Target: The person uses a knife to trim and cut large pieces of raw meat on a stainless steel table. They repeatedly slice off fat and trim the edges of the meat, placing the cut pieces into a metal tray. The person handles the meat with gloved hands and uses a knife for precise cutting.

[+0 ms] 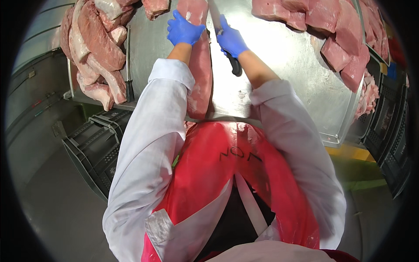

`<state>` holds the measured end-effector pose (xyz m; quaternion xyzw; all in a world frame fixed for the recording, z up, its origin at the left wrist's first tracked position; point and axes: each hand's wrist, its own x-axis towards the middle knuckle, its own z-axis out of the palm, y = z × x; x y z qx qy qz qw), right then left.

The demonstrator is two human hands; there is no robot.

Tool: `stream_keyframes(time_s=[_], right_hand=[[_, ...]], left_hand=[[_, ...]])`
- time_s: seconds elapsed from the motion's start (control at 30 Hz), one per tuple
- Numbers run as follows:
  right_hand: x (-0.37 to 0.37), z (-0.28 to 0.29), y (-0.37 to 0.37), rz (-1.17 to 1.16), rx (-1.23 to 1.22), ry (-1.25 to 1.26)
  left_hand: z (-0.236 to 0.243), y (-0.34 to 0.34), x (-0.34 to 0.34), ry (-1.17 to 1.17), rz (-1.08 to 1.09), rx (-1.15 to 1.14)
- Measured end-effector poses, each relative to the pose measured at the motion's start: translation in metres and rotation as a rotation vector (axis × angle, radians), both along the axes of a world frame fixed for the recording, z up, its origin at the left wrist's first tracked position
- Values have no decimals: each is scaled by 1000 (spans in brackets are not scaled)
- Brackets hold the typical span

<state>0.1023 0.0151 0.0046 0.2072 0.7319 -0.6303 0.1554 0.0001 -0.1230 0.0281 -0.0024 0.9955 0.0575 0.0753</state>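
A long strip of pink pork loin (199,74) lies lengthwise on the metal work table, its near end at the front edge. My left hand (185,29), in a blue glove, rests across the upper part of the loin with its fingers spread. To the right, my right hand (232,40), also gloved in blue, is closed around a knife. The knife's black handle (236,67) sticks out below the fist. Its blade (214,15) points away from me, close beside the loin's right edge, and its far end leaves the picture.
Large raw cuts (98,41) are heaped at the left. A thin metal rod with a black handle (129,90) lies beside them. Trimmed pink pieces (338,30) cover the far right. Dark plastic crates (98,146) stand below on the left, others (389,115) on the right.
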Motion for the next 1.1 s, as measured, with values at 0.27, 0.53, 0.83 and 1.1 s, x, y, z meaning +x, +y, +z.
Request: stream_keyframes(time_s=[0.27, 0.53, 0.83, 1.1], right_hand=[[40, 19, -21, 228, 182, -58], [117, 44, -13, 434, 241, -50], [168, 16, 0, 410, 408, 77], [32, 13, -28, 323, 199, 43]], left_hand=[[-5, 18, 0, 20, 72, -5], [-18, -20, -2, -27, 161, 186], [-50, -76, -2, -60, 197, 723], [-61, -73, -5, -97, 242, 685]])
